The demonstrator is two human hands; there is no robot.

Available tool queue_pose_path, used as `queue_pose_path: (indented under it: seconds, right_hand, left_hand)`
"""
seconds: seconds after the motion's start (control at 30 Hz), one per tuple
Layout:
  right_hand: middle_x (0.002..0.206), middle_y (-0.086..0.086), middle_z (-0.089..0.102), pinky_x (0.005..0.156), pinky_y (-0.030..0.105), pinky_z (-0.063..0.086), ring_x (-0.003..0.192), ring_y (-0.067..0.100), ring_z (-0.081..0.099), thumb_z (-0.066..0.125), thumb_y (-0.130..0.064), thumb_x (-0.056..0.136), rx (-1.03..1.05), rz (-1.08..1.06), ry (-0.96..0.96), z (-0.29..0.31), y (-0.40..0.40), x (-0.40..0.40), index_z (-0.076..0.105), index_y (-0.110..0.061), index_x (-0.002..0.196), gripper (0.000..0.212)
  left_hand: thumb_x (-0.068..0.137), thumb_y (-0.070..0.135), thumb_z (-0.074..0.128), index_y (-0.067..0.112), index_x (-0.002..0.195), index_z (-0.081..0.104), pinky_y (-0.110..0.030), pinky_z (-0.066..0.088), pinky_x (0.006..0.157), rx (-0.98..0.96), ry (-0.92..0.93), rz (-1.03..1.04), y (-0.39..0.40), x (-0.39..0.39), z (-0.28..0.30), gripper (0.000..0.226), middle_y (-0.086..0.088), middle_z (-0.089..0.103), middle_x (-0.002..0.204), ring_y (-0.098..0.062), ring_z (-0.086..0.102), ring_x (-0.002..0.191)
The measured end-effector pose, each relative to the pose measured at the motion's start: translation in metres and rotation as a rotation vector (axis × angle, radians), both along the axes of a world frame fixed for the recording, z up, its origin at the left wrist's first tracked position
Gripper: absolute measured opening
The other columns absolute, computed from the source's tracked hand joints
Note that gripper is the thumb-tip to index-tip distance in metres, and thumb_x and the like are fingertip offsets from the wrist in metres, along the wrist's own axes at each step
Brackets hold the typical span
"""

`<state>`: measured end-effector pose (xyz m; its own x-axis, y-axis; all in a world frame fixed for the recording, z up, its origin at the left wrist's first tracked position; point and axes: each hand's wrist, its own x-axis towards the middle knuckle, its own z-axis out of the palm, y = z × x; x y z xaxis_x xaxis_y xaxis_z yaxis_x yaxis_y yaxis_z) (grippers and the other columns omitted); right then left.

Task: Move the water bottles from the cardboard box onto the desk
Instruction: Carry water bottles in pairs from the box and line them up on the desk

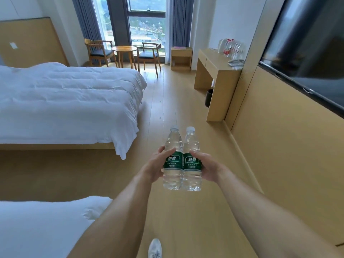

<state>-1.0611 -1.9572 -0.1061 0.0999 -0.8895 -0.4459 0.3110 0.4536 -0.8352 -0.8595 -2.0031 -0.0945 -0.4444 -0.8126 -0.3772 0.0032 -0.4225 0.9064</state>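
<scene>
Two clear water bottles with green labels and white caps, held upright side by side and touching along their labels, out in front of the person above the wooden floor (pixel 167 101). Left bottle (pixel 173 161): gripped by the left hand (pixel 158 164), fingers curled round the label band from the outer side, thumb across the front. Right bottle (pixel 192 162): gripped by the right hand (pixel 206 165), fingers wrapped round the label band from the opposite outer side. Caps and shoulders stand above both grips; bases hang below them. Below the grips, at the bottom edge: one white shoe (pixel 154 248) on the floor. Ahead of the grips and to the right, well apart: a wooden desk (pixel 214 71) against the wall, carrying a pack of red-labelled bottles (pixel 231 48) at its far end and a telephone (pixel 236 62) nearer. Under the desk: a dark bin (pixel 209 97). Left of the grips: a bed with white bedding (pixel 65 101); a second white bed corner (pixel 46 220) nearer. Far beyond the grips: a round table (pixel 124 50) between two chairs by the window (pixel 147 21), and a small cabinet (pixel 181 58). Right of the grips, on the wall: a dark screen (pixel 307 53).
</scene>
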Motion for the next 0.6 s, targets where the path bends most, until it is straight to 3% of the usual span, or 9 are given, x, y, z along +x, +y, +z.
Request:
queue_pose_path:
  seconds: [0.07,0.2,0.3,0.4,0.6]
  right_hand:
    - [0.126,0.024,0.066,0.096,0.051,0.054,0.111,0.037,0.067,0.059,-0.033,0.097,0.008,-0.011,0.027,0.005,-0.037,-0.005,0.054,-0.005,0.134,0.047]
    - [0.127,0.023,0.065,0.095,0.052,0.054,0.107,0.033,0.068,0.064,-0.036,0.091,0.002,-0.053,0.074,0.016,-0.114,-0.019,0.056,-0.009,0.134,0.051]
    - [0.132,0.024,0.062,0.105,0.058,0.046,0.114,0.036,0.065,0.061,-0.034,0.095,0.000,-0.070,0.092,0.021,-0.162,-0.029,0.055,-0.010,0.136,0.048]
    - [0.135,0.023,0.061,0.110,0.064,0.038,0.126,0.040,0.057,0.060,-0.036,0.096,0.018,-0.092,0.117,0.016,-0.210,-0.041,0.055,-0.013,0.138,0.048]
    - [0.133,0.021,0.062,0.108,0.064,0.040,0.126,0.041,0.057,0.065,-0.039,0.092,0.042,-0.075,0.138,0.007,-0.308,-0.063,0.057,-0.015,0.135,0.050]
  left_hand:
    - [0.091,0.037,0.072,0.025,0.133,0.054,-0.058,0.057,0.087,0.006,-0.008,-0.025,-0.046,-0.006,-0.001,0.047,-0.012,0.071,0.117,-0.035,0.069,0.108]
    - [0.089,0.036,0.074,0.026,0.130,0.054,-0.048,0.058,0.076,0.006,0.001,-0.102,-0.139,-0.020,0.009,0.046,-0.010,0.072,0.109,-0.029,0.070,0.097]
    - [0.090,0.034,0.073,0.026,0.130,0.053,-0.053,0.058,0.084,0.005,-0.004,-0.143,-0.193,-0.031,0.014,0.045,-0.011,0.070,0.112,-0.030,0.069,0.099]
    - [0.091,0.033,0.072,0.024,0.130,0.053,-0.047,0.059,0.074,0.008,-0.008,-0.163,-0.242,-0.042,0.011,0.044,-0.010,0.070,0.108,-0.027,0.068,0.094]
    - [0.089,0.035,0.073,0.021,0.126,0.057,-0.046,0.058,0.071,0.007,-0.013,-0.156,-0.338,-0.061,0.000,0.042,-0.009,0.072,0.104,-0.027,0.070,0.095]
